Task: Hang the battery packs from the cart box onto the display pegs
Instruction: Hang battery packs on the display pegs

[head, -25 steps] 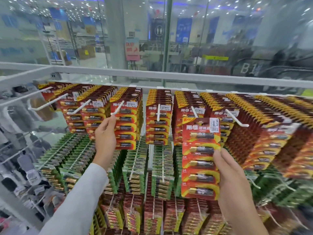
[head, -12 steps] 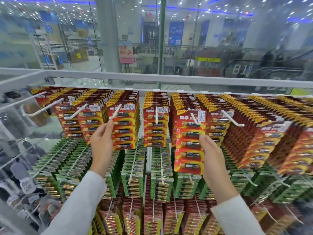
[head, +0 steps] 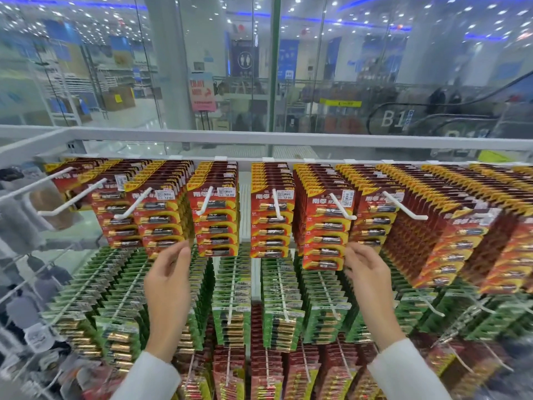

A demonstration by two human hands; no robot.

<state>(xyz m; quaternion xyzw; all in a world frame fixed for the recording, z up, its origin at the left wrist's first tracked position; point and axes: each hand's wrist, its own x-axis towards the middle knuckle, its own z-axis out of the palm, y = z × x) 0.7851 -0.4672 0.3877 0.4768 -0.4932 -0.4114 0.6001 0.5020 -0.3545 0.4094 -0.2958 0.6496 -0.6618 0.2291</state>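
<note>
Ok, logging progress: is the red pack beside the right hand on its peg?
On: the white peg sticks out through the red pack; the right hand holds nothing.

Two hands, left (head: pixel 168 287) and right (head: pixel 372 287), and three rows of battery packs (head: pixel 323 226).

A: Where does the camera sit?
B: On the person's head, facing forward and tipped down, square onto the display rack (head: pixel 245 197). Its white top rail (head: pixel 288 139) crosses the frame from edge to edge.
A: How close?
B: Within arm's reach. The left hand (head: pixel 168 284) and right hand (head: pixel 367 272) are raised in the lower half, with the sleeves leaving by the bottom edge.
A: And the lens?
B: Wide. The rail bends toward the left edge, and the pegs (head: pixel 341 210) with battery packs (head: pixel 326 226) fan outward. Above the rail it looks through a glass wall (head: pixel 202 67) into a blurred hall.
A: Any other view?
B: Just this one.
</note>
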